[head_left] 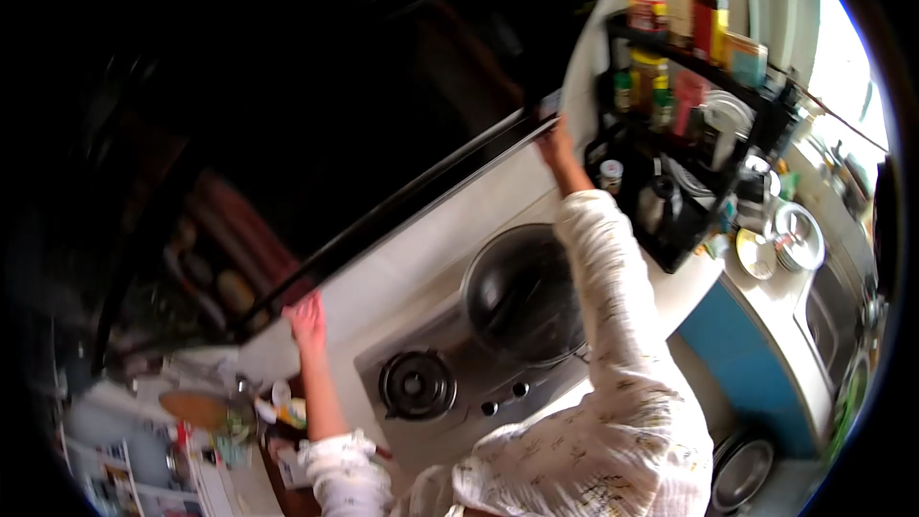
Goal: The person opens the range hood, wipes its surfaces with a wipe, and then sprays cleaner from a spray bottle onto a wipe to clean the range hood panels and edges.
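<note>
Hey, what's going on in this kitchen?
Someone has both hands up at the lower edge of a big, dark, glossy panel over the stove: left hand and right hand far apart. I can't tell whether they're gripping or just touching it. A large dark pan sits on the stove.

Lit brightly from the window [844, 38] at right, blown out to white there. Sunk into near-black across the glossy hood [335, 115], with dim reflections. Slightly blurred throughout. Bent and stretched toward the rounded edges, with black corners.
</note>
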A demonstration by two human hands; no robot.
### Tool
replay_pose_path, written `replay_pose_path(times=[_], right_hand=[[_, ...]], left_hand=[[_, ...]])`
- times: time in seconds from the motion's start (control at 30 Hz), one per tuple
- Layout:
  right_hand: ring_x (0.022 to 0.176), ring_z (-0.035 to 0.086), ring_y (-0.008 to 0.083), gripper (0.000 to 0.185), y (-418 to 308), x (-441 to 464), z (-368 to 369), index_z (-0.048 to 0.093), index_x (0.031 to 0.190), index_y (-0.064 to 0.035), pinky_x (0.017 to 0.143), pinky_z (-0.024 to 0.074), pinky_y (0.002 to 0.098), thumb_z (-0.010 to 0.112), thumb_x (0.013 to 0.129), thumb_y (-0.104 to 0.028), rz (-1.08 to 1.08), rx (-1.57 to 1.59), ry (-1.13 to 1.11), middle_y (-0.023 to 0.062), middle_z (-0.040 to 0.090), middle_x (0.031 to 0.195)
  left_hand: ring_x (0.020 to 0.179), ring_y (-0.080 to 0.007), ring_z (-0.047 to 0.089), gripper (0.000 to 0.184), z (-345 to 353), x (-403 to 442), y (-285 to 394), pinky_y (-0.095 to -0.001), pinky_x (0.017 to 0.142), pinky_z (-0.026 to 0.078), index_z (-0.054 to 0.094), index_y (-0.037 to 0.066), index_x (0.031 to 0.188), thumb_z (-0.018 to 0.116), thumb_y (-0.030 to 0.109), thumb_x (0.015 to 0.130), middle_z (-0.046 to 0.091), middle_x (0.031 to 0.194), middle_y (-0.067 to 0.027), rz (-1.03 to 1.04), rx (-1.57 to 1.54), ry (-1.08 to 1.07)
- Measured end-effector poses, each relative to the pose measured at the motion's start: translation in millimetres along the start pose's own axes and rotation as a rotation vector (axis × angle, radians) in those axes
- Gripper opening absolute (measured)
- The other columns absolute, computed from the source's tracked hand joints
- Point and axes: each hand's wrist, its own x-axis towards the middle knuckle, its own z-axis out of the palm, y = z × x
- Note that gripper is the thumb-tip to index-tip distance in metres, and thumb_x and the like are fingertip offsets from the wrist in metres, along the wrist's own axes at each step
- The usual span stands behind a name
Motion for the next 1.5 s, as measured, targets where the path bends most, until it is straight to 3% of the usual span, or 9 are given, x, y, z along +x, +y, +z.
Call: replay_pose_path(times=[0.3, 0.5, 0.73, 0.8, 0.97, 1.07, 1.17, 1.3, 1.5], right_hand=[[0.109, 0.047, 0.0314, 0.051, 45, 13, -15, 0.050, 0.121, -0.0118, 0.092, 0.0418, 0.0504, 0.048, 0.089, -0.052, 0.039, 0.078, 0.021, 0.0089, 0.049, 0.125], [0.120, 0.042, 0.0334, 0.062, 32, 21, -42, 0.036, 0.134, -0.0151, 0.097, 0.0391, 0.0537, 0.053, 0.087, -0.052, 0.158, 0.044, -0.034, 0.0095, 0.038, 0.137], [0.122, 0.045, 0.0300, 0.055, 17, -20, -42, 0.038, 0.133, -0.0128, 0.094, 0.0449, 0.0451, 0.057, 0.089, -0.040, 0.319, -0.128, 0.004, 0.0140, 0.041, 0.137], [0.098, 0.059, 0.0198, 0.035, 12, -78, -11, 0.053, 0.115, -0.0087, 0.076, 0.0498, 0.0323, 0.063, 0.087, -0.026, 0.231, -0.240, -0.008, 0.0094, 0.059, 0.114], [0.058, 0.048, 0.0092, 0.012, 20, -190, 37, 0.059, 0.090, -0.0054, 0.051, 0.0401, 0.0214, 0.058, 0.091, -0.017, 0.217, -0.325, -0.436, 0.0019, 0.055, 0.073], [0.057, 0.047, 0.0096, 0.024, 36, -288, 85, 0.059, 0.088, -0.0053, 0.051, 0.0400, 0.0211, 0.053, 0.094, -0.028, 0.438, -0.318, -0.548, 0.0025, 0.055, 0.074], [0.074, 0.056, 0.0106, 0.039, 86, -388, 116, 0.059, 0.097, -0.0049, 0.062, 0.0447, 0.0209, 0.045, 0.095, -0.041, 0.545, -0.410, -0.592, 0.0039, 0.060, 0.086], [0.093, 0.058, 0.0154, 0.055, 160, -547, 157, 0.049, 0.124, -0.0096, 0.074, 0.0468, 0.0274, 0.040, 0.093, -0.053, 0.726, -0.681, -0.688, 0.0067, 0.059, 0.113], [0.091, 0.061, 0.0173, 0.042, 278, -718, 135, 0.053, 0.116, -0.0077, 0.073, 0.0494, 0.0287, 0.051, 0.092, -0.042, 1.042, -0.705, -0.775, 0.0074, 0.061, 0.110]], left_hand=[[0.130, -0.0369, 0.032, 0.083, -18, 12, -15, -0.0496, 0.105, 0.035, 0.016, 0.002, 0.141, 0.056, 0.046, 0.083, 0.022, 0.146, -0.0166, 0.058, 0.079, -0.247], [0.121, -0.0396, 0.044, 0.079, -1, -2, -19, -0.0502, 0.103, 0.037, 0.014, 0.009, 0.141, 0.050, 0.052, 0.084, 0.041, 0.135, -0.0196, -0.059, 0.176, -0.028], [0.095, -0.0250, 0.062, 0.020, -48, -109, -74, -0.0399, 0.087, 0.049, 0.053, 0.006, 0.103, 0.057, 0.022, 0.091, 0.064, 0.100, -0.0135, -0.016, 0.640, -0.072], [0.088, -0.0216, 0.065, 0.015, -93, -142, -77, -0.0367, 0.084, 0.051, 0.055, 0.006, 0.091, 0.058, 0.021, 0.091, 0.065, 0.088, -0.0089, -0.043, 0.593, -0.095], [0.093, -0.0157, 0.061, 0.035, -198, -211, -16, -0.0342, 0.088, 0.044, 0.059, 0.010, 0.077, 0.056, 0.043, 0.090, 0.065, 0.089, -0.0042, -0.014, 0.600, -0.026], [0.115, -0.0189, 0.048, 0.055, -234, -250, 54, -0.0377, 0.097, 0.036, 0.052, 0.008, 0.120, 0.041, 0.054, 0.092, 0.054, 0.123, -0.0079, -0.033, 0.559, 0.065], [0.132, -0.0329, 0.029, 0.076, -272, -277, 126, -0.0503, 0.107, 0.022, 0.015, 0.018, 0.145, 0.030, 0.066, 0.088, 0.026, 0.146, -0.0119, -0.042, 0.114, -0.037], [0.137, -0.0323, 0.018, 0.083, -298, -307, 202, -0.0513, 0.110, 0.015, 0.022, 0.019, 0.144, 0.027, 0.073, 0.082, 0.022, 0.149, -0.0139, 0.013, -0.153, -0.225], [0.132, -0.0253, 0.032, 0.072, -379, -332, 268, -0.0437, 0.108, 0.023, 0.030, 0.011, 0.140, 0.033, 0.062, 0.089, 0.037, 0.140, -0.0143, 0.018, 0.264, 0.009]])
